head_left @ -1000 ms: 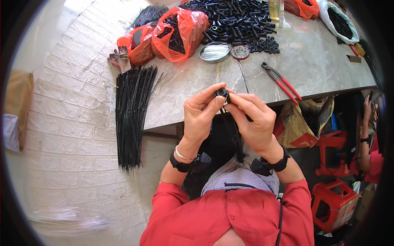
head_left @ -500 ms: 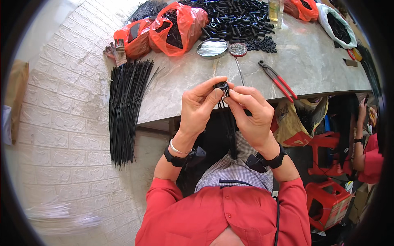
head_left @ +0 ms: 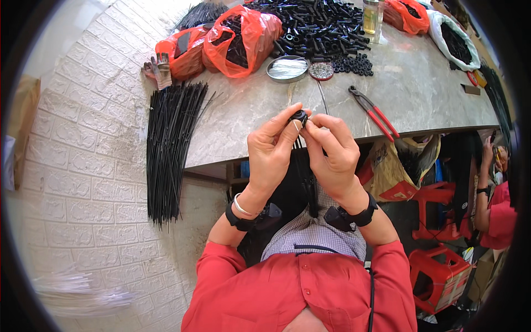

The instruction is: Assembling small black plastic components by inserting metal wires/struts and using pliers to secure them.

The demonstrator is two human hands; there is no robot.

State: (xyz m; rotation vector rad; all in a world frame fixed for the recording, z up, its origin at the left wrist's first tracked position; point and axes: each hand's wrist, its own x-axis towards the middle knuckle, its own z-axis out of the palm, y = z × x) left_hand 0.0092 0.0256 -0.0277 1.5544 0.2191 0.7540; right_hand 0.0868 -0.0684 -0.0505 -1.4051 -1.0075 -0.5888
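Just beyond the table's near edge, my left hand pinches a small black round cap-like part between thumb and fingertips. My right hand is closed too, its thumb and fingertips pressed at the right side of that part. A thin pale strand shows by the fingertips; what exactly the right hand pinches is too small to tell. Below the part, a bundle of thin black rods hangs down over my lap, partly hidden by the hands.
On the grey table lie red-handled pincers, a round tin of silvery pins, a small red-rimmed dish and heaped black tubes. Red bags and black rods sit left; a person works at right.
My right hand has shifted a little left, closer to my left hand. The black part stays between the fingers, turned slightly.
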